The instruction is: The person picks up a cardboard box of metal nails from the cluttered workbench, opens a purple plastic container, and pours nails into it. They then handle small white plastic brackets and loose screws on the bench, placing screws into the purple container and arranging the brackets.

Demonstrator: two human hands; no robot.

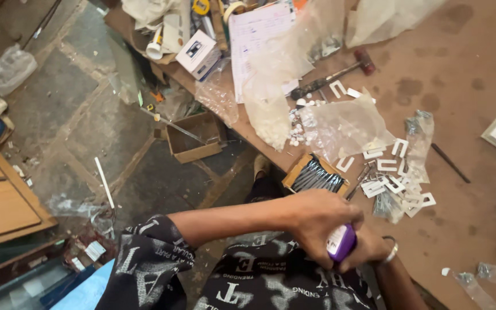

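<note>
My left hand (pixel 316 221) is wrapped around a small purple tube (pixel 341 242) with a white label, near the front edge of the brown worktable (pixel 460 132). My right hand (pixel 369 248) sits under and behind the tube, pressed against it, a metal bangle on its wrist. Both hands hold the tube together just above my lap. An open cardboard box of dark screws (pixel 315 175) lies right in front of my hands. White plastic brackets (pixel 398 182) are scattered to the right of that box.
Clear plastic bags (pixel 345 123) with small white plugs (pixel 297 129), a red-headed hammer (pixel 340 72), papers and a small white box (pixel 197 53) crowd the table's far left. An open cardboard box (pixel 193 138) sits on the stone floor; wooden boards (pixel 1 201) lie at left.
</note>
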